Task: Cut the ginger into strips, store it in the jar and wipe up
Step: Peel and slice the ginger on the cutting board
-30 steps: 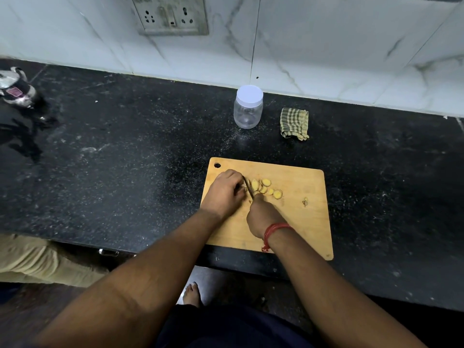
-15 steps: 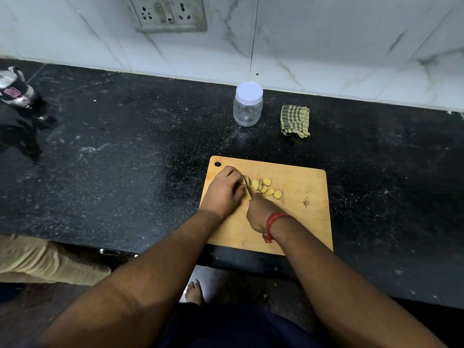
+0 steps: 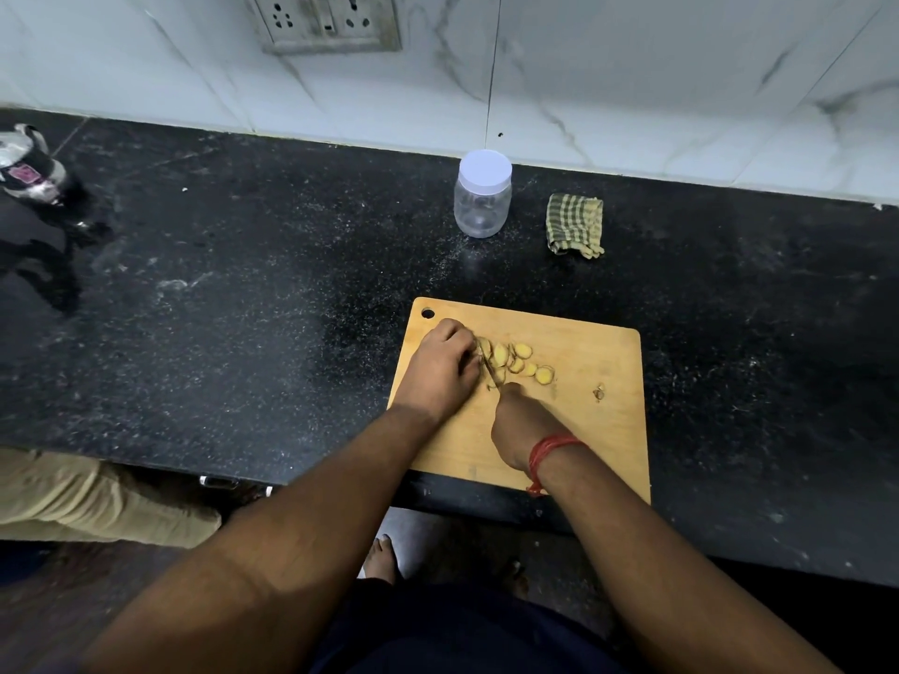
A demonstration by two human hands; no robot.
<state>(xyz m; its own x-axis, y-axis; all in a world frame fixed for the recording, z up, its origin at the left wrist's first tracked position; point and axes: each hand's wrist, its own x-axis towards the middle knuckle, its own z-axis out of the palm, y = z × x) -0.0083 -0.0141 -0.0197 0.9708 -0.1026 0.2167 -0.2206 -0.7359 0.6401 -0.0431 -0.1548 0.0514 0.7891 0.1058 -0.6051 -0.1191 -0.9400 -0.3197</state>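
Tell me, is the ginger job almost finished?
Not yet. Round ginger slices already lie on the cutting board. The left hand steadies the ginger while the right hand cuts with the knife. The jar looks empty, lid on, and the checked cloth lies folded, untouched.

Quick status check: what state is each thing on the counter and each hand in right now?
jar: upright, lid on, looks empty
cloth: folded, lying right of the jar
cutting board: flat at the counter's front edge
ginger slices: cut rounds, spread on the board
knife: blade down at the ginger
left hand: holds the ginger
right hand: grips the knife
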